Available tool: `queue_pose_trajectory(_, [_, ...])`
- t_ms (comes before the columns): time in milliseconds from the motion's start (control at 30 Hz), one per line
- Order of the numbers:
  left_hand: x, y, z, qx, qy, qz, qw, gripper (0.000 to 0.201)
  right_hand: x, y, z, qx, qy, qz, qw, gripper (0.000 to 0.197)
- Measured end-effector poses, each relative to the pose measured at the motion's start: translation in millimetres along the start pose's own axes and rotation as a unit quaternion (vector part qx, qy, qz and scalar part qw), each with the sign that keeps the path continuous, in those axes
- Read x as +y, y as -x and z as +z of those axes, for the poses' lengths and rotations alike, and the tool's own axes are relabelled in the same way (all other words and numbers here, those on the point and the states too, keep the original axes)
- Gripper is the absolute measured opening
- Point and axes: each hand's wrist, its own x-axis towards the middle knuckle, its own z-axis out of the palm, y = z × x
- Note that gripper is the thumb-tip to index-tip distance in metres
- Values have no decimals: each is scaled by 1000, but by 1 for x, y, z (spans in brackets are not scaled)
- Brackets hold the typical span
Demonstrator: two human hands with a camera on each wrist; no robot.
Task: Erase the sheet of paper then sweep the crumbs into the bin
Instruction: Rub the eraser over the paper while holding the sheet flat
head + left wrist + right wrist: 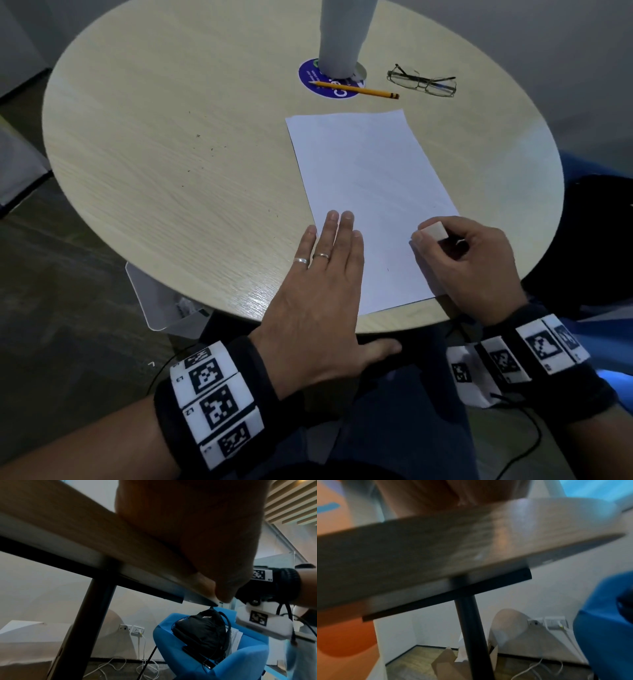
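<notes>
Round and pale, the wooden table shows a fine grain, and a grey column rises from its far middle. I see the sheet of paper lying flat on the near right part, white and smooth, with almost no marks that I can read. My left hand lies flat with straight fingers on the near left corner of the sheet, so it pins it. My right hand pinches a small white eraser, a soft-looking block, at the right edge of the sheet. I judge that the erasing step is in hand, perhaps close to its end. Dark crumbs are scattered on the bare wood to the left of the sheet. The next move calls for gathering them toward the near left edge, where a clear plastic bin stands below the table. A yellow pencil and thin wire glasses lie far from me.
</notes>
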Motion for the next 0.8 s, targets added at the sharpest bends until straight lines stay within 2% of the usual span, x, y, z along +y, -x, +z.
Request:
queue_pose_trajectory(133, [-1,-2,2,5,-4,12,1000,129,-12,6,7,13,21,-59,998,4])
queue_pose_trajectory(267, [-2,-1,3,1,-8,19,1000,125,-33,19,26,-41,76,-110,990,14])
queue_pose_trajectory(400, [-1,-1,3,3,-15,20,1000,125,-7,-6,2,18,120,-34,992,24])
queue_pose_trajectory(467, [-1,-1,4,4,-11,20,1000,125,-9,-5,0,20,110,-36,993,24])
queue_pose_trajectory(600, [-2,-2,4,0,-11,19,1000,123,-32,16,21,-35,90,-90,991,16])
queue_pose_trajectory(800, [0,-3,4,-10,-14,14,1000,127,3,-10,-2,13,16,-26,999,18])
